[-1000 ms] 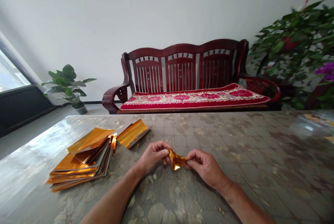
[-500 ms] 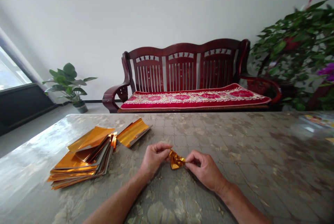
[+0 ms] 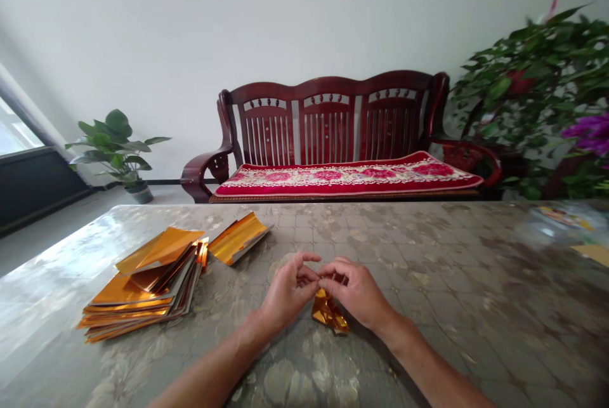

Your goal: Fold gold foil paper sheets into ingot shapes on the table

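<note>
A small crumpled piece of gold foil paper point(image 3: 329, 315) hangs just above the table, in front of me. Its upper tip is pinched between the fingertips of my left hand point(image 3: 294, 287) and my right hand point(image 3: 354, 290), which meet there. Both thumbs press close together at that tip, and the foil's wider, creased part points down towards me. To the left lies a thick stack of gold foil sheets point(image 3: 137, 294), with several bent sheets on top. Beside the stack rests a folded gold sheet point(image 3: 240, 236) with a grey underside.
The table point(image 3: 409, 268) has a patterned, shiny cover. At its right edge lie a clear plastic bag point(image 3: 561, 221) and a tan piece point(image 3: 592, 254). Beyond stands a dark red wooden bench point(image 3: 328, 122) with a red floral cushion point(image 3: 347, 178). Plants flank it.
My right hand has moved from the foil's right end to its upper tip, against my left fingers. The foil has swung round and now points downward. The view has shifted slightly right.
</note>
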A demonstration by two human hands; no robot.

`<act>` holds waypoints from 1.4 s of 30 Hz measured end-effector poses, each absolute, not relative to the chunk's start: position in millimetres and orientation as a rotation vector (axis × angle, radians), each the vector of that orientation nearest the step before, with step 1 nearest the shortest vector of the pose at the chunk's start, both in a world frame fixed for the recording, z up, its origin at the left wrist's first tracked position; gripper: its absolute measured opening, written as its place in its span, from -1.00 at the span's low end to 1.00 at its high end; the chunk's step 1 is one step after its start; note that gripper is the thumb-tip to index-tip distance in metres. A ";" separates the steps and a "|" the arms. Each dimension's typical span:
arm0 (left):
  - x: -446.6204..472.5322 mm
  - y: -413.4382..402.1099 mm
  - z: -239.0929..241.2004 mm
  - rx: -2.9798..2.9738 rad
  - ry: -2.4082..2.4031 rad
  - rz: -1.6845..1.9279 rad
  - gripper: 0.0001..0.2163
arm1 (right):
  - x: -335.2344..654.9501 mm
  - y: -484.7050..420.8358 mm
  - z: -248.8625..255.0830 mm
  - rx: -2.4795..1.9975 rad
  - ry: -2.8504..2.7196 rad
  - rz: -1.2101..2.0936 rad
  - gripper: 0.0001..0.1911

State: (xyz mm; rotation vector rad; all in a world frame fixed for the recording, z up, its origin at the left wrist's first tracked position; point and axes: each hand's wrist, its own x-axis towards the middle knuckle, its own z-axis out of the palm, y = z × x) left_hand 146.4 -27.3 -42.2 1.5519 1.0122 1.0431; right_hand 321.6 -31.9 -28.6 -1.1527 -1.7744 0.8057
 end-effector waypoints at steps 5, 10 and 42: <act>151.9 -27.7 -44.6 1.510 1.098 1.001 -0.73 | 318.1 -34.9 -29.9 -1.190 -1.717 0.820 -0.88; 147.7 -25.8 -46.2 1.615 1.237 0.891 -0.84 | 322.7 -32.7 -34.0 -1.207 -1.713 0.872 -0.86; 157.1 -31.5 -44.4 1.066 1.076 1.263 -0.72 | 311.3 -42.6 -40.3 -1.477 -1.765 0.315 -0.87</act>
